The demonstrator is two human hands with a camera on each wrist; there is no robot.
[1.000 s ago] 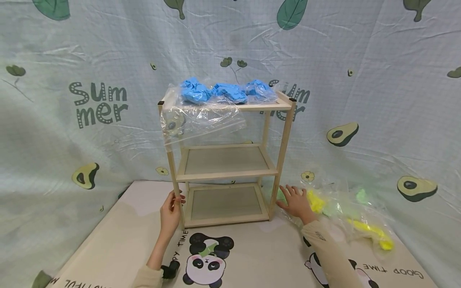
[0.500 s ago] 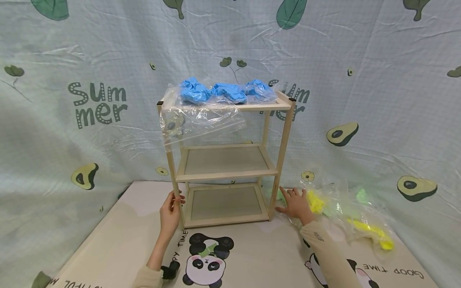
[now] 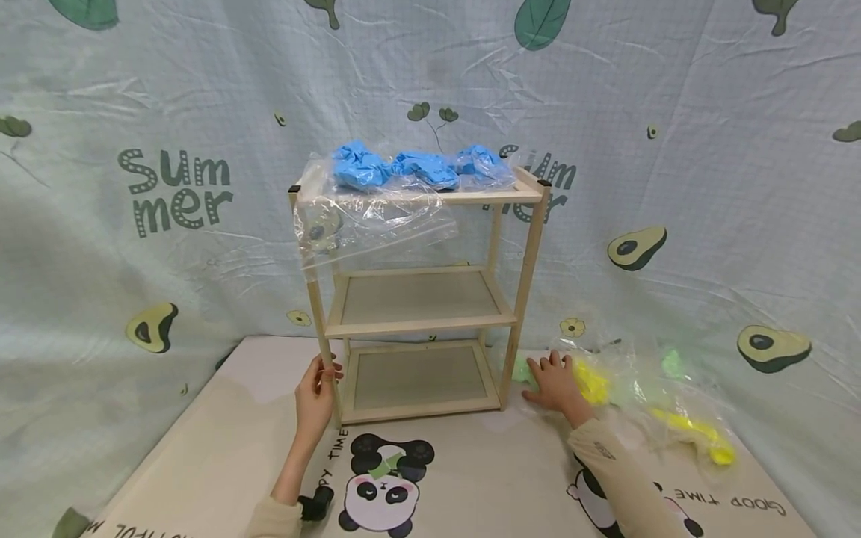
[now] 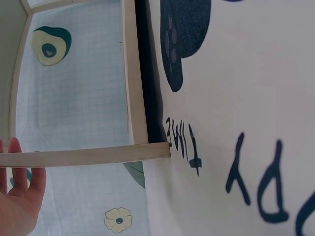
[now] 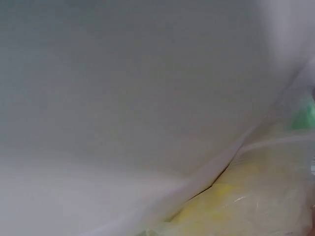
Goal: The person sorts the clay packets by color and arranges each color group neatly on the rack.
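Note:
A three-tier wooden shelf rack (image 3: 420,329) stands upright in the middle of the head view. My left hand (image 3: 316,400) holds its front left post low down; in the left wrist view the fingers (image 4: 19,184) pass behind that post (image 4: 83,157). To the right of the rack, my right hand (image 3: 558,385) lies over a clear plastic bag with fingers spread and slightly bent. Green (image 3: 522,371) and yellow crumpled contents (image 3: 592,385) show on either side of it. The right wrist view is blurred, with the yellow contents (image 5: 211,206) under clear plastic at lower right.
Several clear bags with blue crumpled contents (image 3: 424,170) lie on the top shelf, one bag's zip end (image 3: 383,232) hanging over the front. More clear bags with yellow (image 3: 696,433) and green contents (image 3: 673,365) lie on the right of the mat. A patterned curtain (image 3: 706,187) backs everything.
My right hand has drawn slightly right, away from the rack's right post, and its fingers have bent more. The left hand keeps its place on the post. The head view has shifted slightly.

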